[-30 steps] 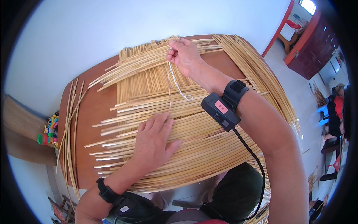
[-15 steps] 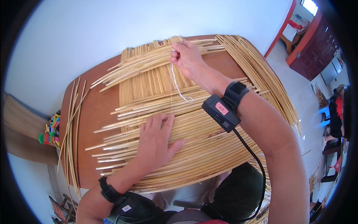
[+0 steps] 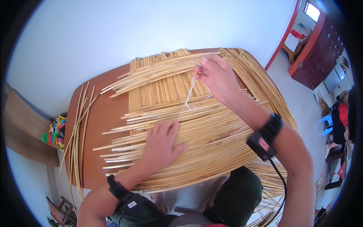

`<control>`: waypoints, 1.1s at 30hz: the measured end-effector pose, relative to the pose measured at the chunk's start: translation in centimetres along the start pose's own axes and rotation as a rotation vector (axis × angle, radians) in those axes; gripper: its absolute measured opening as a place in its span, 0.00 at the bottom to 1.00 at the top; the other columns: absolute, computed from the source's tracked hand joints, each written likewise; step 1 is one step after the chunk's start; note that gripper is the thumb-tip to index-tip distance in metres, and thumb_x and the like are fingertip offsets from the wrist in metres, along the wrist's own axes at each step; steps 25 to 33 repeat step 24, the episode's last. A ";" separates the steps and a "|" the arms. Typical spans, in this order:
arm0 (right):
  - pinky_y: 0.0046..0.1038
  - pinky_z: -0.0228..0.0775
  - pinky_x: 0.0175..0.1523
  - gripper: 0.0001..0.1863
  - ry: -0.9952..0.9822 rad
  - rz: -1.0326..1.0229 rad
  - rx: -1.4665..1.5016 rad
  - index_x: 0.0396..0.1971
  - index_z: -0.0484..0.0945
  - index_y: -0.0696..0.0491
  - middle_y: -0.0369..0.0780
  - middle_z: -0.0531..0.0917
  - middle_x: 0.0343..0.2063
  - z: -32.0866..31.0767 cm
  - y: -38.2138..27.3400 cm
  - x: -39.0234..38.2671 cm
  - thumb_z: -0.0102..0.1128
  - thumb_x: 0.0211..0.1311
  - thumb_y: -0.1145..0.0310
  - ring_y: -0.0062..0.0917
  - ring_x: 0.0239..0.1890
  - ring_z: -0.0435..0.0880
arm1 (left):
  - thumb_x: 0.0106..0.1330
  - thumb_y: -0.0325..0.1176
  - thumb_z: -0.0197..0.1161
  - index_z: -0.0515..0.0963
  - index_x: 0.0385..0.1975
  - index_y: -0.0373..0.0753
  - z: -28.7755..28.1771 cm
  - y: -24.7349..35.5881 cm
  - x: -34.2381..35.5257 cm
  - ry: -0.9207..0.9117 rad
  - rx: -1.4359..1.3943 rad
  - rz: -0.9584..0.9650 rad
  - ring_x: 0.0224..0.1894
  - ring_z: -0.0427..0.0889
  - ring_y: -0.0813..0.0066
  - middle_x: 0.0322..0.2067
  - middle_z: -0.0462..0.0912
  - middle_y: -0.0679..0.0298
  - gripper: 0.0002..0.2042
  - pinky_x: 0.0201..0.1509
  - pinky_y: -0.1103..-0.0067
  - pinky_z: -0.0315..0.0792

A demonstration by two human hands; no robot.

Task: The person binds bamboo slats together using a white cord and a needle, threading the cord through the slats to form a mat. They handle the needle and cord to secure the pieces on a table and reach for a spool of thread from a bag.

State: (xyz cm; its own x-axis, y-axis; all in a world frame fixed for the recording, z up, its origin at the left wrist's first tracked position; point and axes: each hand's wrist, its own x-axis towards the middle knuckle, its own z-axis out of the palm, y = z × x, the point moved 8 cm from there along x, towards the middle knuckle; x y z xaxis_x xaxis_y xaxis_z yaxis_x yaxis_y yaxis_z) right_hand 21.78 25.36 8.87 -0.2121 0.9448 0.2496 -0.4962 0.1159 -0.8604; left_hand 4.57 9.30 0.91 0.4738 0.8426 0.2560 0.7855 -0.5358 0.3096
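Note:
My left hand (image 3: 162, 145) lies flat with its fingers stretched out, pressing on a mat of pale yellow reed stalks (image 3: 215, 142) laid side by side across the table. Over the far part of the mat, my right hand (image 3: 217, 77) is raised and closed in a pinch on a white string (image 3: 190, 92). The string hangs in a loop, and a thin strand of it runs down to the stalks by my left fingertips. Whether a needle is also in the pinch is hidden by my fingers.
The brown table (image 3: 104, 117) holds another layer of stalks (image 3: 162, 90) running the other way underneath, with a loose bundle (image 3: 151, 70) across it. More stalks lie along the right edge (image 3: 261, 81) and at the left (image 3: 77, 132). A white wall (image 3: 143, 26) stands behind.
My right hand has moved to the right and a little nearer, drawing the string into a slant. My left hand stays flat on the stalks. The whole view has shifted slightly.

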 end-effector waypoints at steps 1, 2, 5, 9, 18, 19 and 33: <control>0.31 0.77 0.51 0.04 0.034 0.011 -0.118 0.42 0.75 0.55 0.39 0.81 0.38 -0.2 -1.2 -2.2 0.56 0.79 0.70 0.24 0.42 0.81 | 0.69 0.53 0.66 0.70 0.68 0.30 0.1 0.0 0.0 0.005 0.000 0.006 0.63 0.70 0.48 0.61 0.72 0.49 0.36 0.68 0.57 0.63; 0.31 0.78 0.52 0.05 -0.046 -0.047 -0.187 0.42 0.75 0.55 0.40 0.83 0.39 0.4 -3.1 -4.4 0.54 0.80 0.70 0.23 0.43 0.82 | 0.70 0.53 0.66 0.70 0.68 0.30 0.0 0.0 -0.1 0.013 0.002 0.013 0.63 0.70 0.48 0.61 0.72 0.49 0.36 0.68 0.57 0.63; 0.27 0.78 0.48 0.07 0.024 0.001 -0.694 0.42 0.76 0.58 0.41 0.83 0.39 -0.3 -6.5 -12.4 0.53 0.80 0.70 0.23 0.38 0.84 | 0.71 0.49 0.65 0.70 0.68 0.31 -0.1 -0.3 -0.4 0.062 -0.099 0.019 0.64 0.71 0.45 0.61 0.74 0.47 0.33 0.70 0.56 0.63; 0.26 0.75 0.40 0.08 0.053 0.117 -1.315 0.47 0.80 0.59 0.41 0.83 0.36 -1.3 -7.6 -19.4 0.53 0.79 0.72 0.21 0.33 0.83 | 0.72 0.36 0.65 0.74 0.65 0.31 -0.2 -1.8 -0.4 0.145 -0.184 -0.049 0.60 0.76 0.46 0.55 0.80 0.48 0.25 0.67 0.58 0.68; 0.25 0.71 0.29 0.14 -0.006 0.389 -0.750 0.57 0.79 0.58 0.36 0.79 0.27 3.9 -2.1 -18.6 0.50 0.81 0.72 0.19 0.22 0.77 | 0.69 0.29 0.66 0.86 0.43 0.35 -1.6 -4.5 2.7 0.097 -0.267 -0.084 0.44 0.83 0.50 0.40 0.83 0.52 0.07 0.52 0.62 0.78; 0.24 0.70 0.29 0.15 0.048 0.505 -0.707 0.60 0.77 0.58 0.36 0.79 0.28 3.8 -0.7 -18.3 0.49 0.81 0.72 0.18 0.22 0.76 | 0.69 0.29 0.66 0.87 0.42 0.35 -1.4 -4.5 3.2 0.054 -0.226 -0.083 0.45 0.83 0.50 0.40 0.83 0.52 0.07 0.52 0.61 0.78; 0.21 0.75 0.30 0.20 0.096 0.550 -0.490 0.69 0.70 0.56 0.41 0.82 0.37 3.0 6.6 -15.9 0.50 0.83 0.67 0.19 0.26 0.79 | 0.68 0.31 0.67 0.87 0.44 0.37 -0.1 -5.6 4.8 -0.171 -0.132 -0.173 0.52 0.83 0.51 0.45 0.82 0.52 0.09 0.55 0.62 0.79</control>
